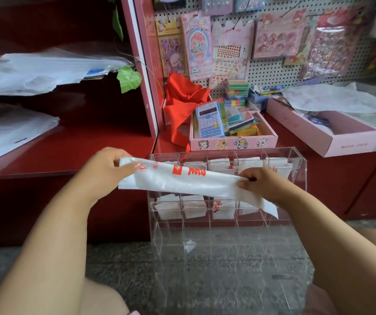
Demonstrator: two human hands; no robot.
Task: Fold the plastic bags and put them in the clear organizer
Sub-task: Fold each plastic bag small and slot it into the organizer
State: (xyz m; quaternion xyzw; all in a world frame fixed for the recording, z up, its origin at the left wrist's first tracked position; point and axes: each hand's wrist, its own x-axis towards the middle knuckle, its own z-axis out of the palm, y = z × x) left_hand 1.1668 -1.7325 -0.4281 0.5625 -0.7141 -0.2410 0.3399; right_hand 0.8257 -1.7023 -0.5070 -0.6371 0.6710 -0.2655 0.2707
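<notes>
White plastic bag (189,181), folded to long strip, pinched at either end by left hand (105,172) and right hand (265,184), held mid-frame before clear organizer (300,178). Upper two rows seen stocked with folded bags; lower compartments unfilled. More bags stacked upper left; plenty judged left.

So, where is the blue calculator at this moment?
In the head view, the blue calculator stands in the pink cardboard box on the red counter, just behind the clear organizer, beside the red cloth.
</notes>
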